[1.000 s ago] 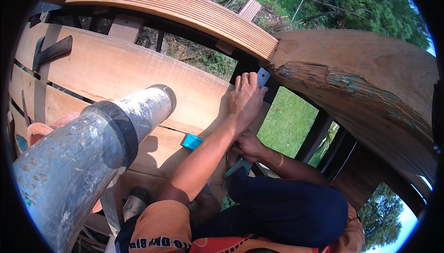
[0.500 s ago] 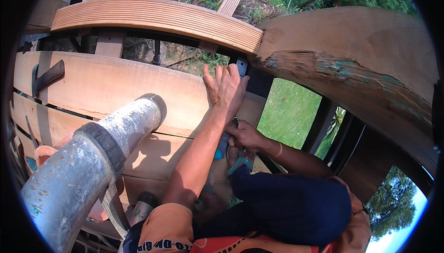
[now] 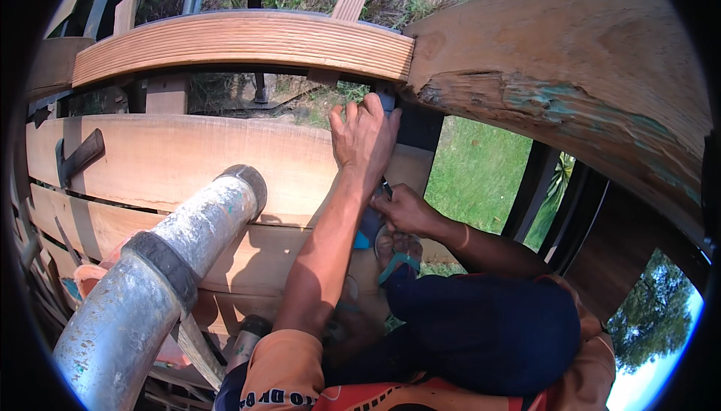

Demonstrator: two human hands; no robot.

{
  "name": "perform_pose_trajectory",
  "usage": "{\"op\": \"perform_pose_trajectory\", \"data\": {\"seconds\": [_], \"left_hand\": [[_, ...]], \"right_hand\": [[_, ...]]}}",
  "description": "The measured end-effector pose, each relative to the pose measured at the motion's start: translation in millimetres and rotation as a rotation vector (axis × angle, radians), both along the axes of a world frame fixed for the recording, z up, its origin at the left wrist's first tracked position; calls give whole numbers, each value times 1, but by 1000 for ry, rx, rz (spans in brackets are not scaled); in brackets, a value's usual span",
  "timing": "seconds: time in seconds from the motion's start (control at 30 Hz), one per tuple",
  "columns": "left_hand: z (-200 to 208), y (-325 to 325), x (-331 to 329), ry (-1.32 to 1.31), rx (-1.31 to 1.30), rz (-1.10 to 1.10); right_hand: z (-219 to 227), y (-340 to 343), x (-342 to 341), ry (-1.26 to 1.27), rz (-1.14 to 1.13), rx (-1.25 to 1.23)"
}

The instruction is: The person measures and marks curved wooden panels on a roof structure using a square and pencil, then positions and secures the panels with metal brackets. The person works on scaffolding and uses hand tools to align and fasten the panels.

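My left hand (image 3: 366,134) is on the right part of a pale wooden board (image 3: 188,148), its fingers bent over a flat grey metal strip (image 3: 386,101) whose end shows past the fingertips. Below it, my right hand (image 3: 405,210) is closed around a thin dark pencil-like tool (image 3: 387,188), its upper end showing near my left wrist. The tool's other end is hidden. Beside my right hand lies something flat and blue-grey with a turquoise part (image 3: 361,240), partly covered by my left forearm. My foot in a turquoise-strapped sandal (image 3: 400,259) is close under the right hand.
A thick metal pipe (image 3: 195,238) rises at the left. A hatchet-like tool with a dark handle (image 3: 81,157) is at the board's left end. A grooved beam (image 3: 248,43) crosses beyond, and a heavy weathered timber (image 3: 556,73) overhangs the right. Gaps show grass below.
The view has shifted slightly, so the beam and boards sit a little differently in the picture. Both hands keep nearly the same places, the right one still around the pencil-like tool.
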State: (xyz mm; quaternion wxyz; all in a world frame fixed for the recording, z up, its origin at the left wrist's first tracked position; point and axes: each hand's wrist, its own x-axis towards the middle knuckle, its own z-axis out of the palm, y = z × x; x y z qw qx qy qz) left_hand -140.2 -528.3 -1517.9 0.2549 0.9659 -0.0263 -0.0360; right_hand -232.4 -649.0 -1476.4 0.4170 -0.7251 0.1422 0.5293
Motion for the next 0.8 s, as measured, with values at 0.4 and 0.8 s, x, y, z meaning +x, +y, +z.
{"op": "perform_pose_trajectory", "data": {"seconds": [0.4, 0.8], "left_hand": [[0, -2, 1, 0, 5, 1], [-6, -2, -1, -16, -77, 12]], "right_hand": [[8, -2, 20, 73, 81, 45], [6, -8, 19, 134, 97, 11]]}}
